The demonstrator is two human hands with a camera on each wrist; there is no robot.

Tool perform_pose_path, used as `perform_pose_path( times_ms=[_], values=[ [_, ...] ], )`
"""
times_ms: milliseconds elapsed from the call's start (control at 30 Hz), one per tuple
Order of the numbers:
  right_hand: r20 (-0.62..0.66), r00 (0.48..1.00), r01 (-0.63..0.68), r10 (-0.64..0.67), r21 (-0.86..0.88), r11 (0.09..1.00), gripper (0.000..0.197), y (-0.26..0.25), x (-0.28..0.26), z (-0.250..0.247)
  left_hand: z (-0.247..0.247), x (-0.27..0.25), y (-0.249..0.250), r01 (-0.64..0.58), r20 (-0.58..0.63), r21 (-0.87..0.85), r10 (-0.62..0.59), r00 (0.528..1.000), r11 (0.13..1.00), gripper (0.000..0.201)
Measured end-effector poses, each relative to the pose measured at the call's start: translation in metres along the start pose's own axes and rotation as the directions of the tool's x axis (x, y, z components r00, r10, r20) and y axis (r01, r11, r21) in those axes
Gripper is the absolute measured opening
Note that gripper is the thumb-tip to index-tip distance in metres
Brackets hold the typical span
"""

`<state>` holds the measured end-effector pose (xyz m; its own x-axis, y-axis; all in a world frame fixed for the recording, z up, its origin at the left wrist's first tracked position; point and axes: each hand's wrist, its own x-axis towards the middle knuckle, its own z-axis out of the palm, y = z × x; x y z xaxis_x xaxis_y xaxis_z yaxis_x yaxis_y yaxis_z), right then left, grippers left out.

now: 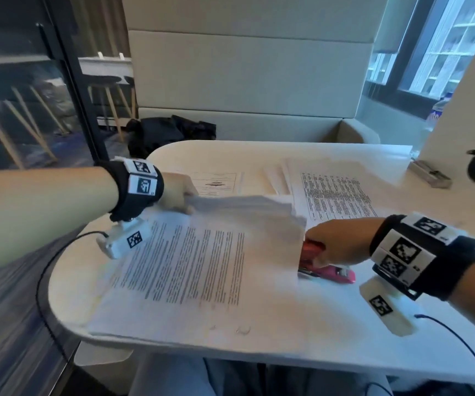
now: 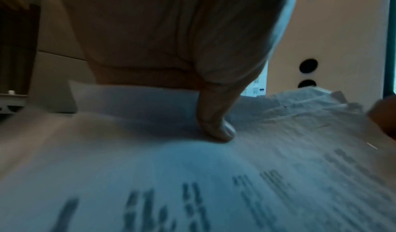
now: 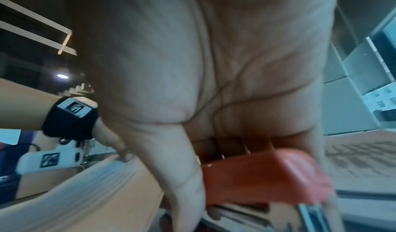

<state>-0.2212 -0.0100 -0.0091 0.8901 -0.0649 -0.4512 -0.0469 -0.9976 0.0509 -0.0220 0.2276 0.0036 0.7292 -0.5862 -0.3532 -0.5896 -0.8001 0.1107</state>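
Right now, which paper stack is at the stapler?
The near stack, gripped at its far edge by the left hand; its right corner meets the red stapler in the right hand. The form sheet and the printed sheets behind lie flat, untouched.

A red stapler [image 1: 330,271] has its nose tucked under the raised corner of a thick, printed paper stack [image 1: 259,224]

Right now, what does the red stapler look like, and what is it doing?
The stapler is red, shiny plastic on top, with a silvery metal part underneath. It lies low on the white table, pointing at the papers. Its front end is hidden behind their lifted corner, so whether it bites them cannot be seen. The right hand grips it, fingers over the top, thumb down its side.
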Motion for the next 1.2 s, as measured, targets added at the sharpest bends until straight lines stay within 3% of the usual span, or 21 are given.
perform_pose_path(
  times_ms=[133, 267, 367, 433, 467, 533, 633, 700, 933, 1200],
  values=[
    [0.0, 0.995, -0.099, 0.099, -0.027, 0.995, 0.011, 0.019, -0.005, 0.0, 0.019, 0.005, 0.019, -0.012, -0.018, 0.098, 0.014, 1.0, 0.995, 0.031],
    [-0.004, 0.986, -0.167, 0.167, 0.026, 0.986, 0.014, 0.035, -0.004, 0.004, 0.021, 0.002, 0.042, 0.029, -0.037, 0.302, -0.018, 0.999, 0.953, 0.015],
    [0.014, 0.983, -0.185, 0.185, 0.154, 0.971, 0.015, 0.045, -0.007, 0.004, 0.021, -0.009, 0.052, 0.042, -0.134, 0.464, 0.023, 0.991, 0.885, 0.039],
    [0.016, 0.985, -0.166, 0.169, 0.289, 0.943, 0.015, 0.048, -0.011, 0.002, 0.024, -0.018, 0.059, -0.025, -0.198, 0.519, 0.148, 0.969, 0.854, 0.057],
    [0.012, 0.989, -0.143, 0.15, 0.381, 0.913, 0.014, 0.049, -0.013, 0.001, 0.027, -0.024, 0.064, -0.111, -0.165, 0.51, 0.224, 0.961, 0.853, 0.066],
    [-0.006, 0.994, -0.086, 0.109, 0.569, 0.818, 0.01, 0.043, -0.02, -0.004, 0.036, -0.041, 0.079, -0.316, 0.012, 0.431, 0.345, 0.939, 0.845, 0.084],
    [-0.059, 0.995, -0.018, 0.078, 0.668, 0.744, 0.011, 0.027, -0.029, -0.012, 0.06, -0.06, 0.097, -0.454, 0.269, 0.372, 0.374, 0.887, 0.81, 0.108],
    [-0.098, 0.992, 0.005, 0.075, 0.641, 0.768, 0.019, 0.017, -0.032, -0.017, 0.074, -0.059, 0.101, -0.435, 0.325, 0.343, 0.329, 0.887, 0.833, 0.117],
    [-0.276, 0.961, 0.09, 0.007, 0.337, 0.937, 0.014, -0.003, -0.034, -0.011, 0.068, -0.043, 0.114, -0.37, 0.303, 0.387, 0.263, 0.916, 0.845, 0.123],
    [-0.195, 0.973, 0.136, -0.127, 0.033, 0.99, 0.031, -0.007, -0.025, 0.028, 0.066, -0.035, 0.13, -0.406, 0.174, 0.379, 0.366, 0.914, 0.832, 0.127]
  ],
)
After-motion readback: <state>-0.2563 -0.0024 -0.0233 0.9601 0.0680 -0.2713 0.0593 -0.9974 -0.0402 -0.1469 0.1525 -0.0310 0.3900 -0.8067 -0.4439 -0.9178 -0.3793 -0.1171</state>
